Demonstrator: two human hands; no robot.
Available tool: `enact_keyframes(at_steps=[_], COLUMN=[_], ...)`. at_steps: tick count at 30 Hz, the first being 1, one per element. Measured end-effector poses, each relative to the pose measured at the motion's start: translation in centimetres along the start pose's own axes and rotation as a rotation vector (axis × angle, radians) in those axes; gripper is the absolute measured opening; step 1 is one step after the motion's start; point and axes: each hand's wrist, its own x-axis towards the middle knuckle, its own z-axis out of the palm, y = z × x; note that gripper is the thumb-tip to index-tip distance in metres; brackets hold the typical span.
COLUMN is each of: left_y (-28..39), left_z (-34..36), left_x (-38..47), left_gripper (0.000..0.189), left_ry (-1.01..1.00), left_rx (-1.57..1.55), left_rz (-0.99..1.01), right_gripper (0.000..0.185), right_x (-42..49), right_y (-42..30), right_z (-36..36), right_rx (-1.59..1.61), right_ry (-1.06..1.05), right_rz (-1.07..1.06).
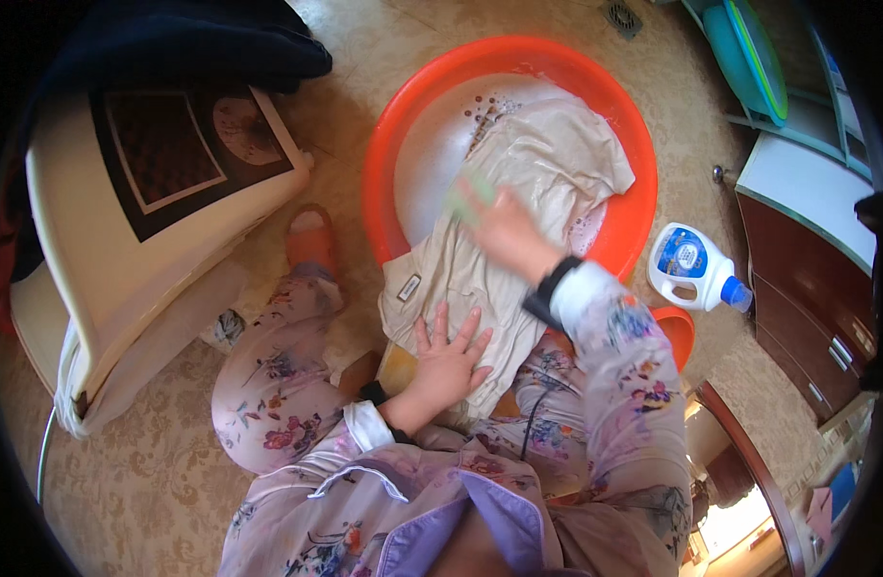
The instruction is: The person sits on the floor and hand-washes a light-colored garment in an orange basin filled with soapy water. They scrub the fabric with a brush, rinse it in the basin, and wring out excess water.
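A wet, pale beige garment [535, 155] lies partly in an orange plastic basin [383, 159] of sudsy water and drapes over its near rim towards the lap. My left hand [445, 368] rests flat on the near end of the cloth, fingers spread, a small label to its upper left. Over the middle of the garment, my right hand [510, 234] is blurred and holds a light green block [472, 196], perhaps soap or a brush; the blur hides which. Part of a yellowish board [396, 368] shows under the cloth beside my left hand.
Right of the basin, a white detergent bottle [690, 263] with a blue cap lies near a small orange container [678, 333]. A cream appliance [174, 238] with dark cloth on top stands at left. Dark red drawers [802, 288] and a rack with teal basins [744, 65] are at right.
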Motion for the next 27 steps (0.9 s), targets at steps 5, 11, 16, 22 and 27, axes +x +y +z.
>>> enact_keyframes(at_steps=[5, 11, 16, 22, 27], left_y=[0.2, 0.1, 0.3, -0.1, 0.4], left_z=[0.1, -0.2, -0.2, -0.4, -0.5], left_x=[-0.4, -0.1, -0.2, -0.2, -0.3], left_gripper=[0.061, 0.060, 0.061, 0.062, 0.061], left_ry=[0.041, -0.004, -0.025, -0.023, -0.032], left_rx=[0.017, -0.009, -0.011, -0.005, 0.026], left_rz=[0.000, -0.008, -0.011, 0.011, -0.008], right_gripper=[0.058, 0.062, 0.069, 0.071, 0.062], right_x=[-0.3, -0.5, -0.1, -0.8, -9.0], right_y=[1.1, -0.9, -0.9, 6.3, 10.0], right_z=[-0.5, -2.9, -3.1, -0.8, 0.7], right_rx=[-0.229, -0.058, 0.053, 0.238, 1.004], right_ry=[-0.077, -0.080, -0.363, 0.040, 0.430], right_rz=[-0.067, 0.085, 0.284, 0.504, 1.150])
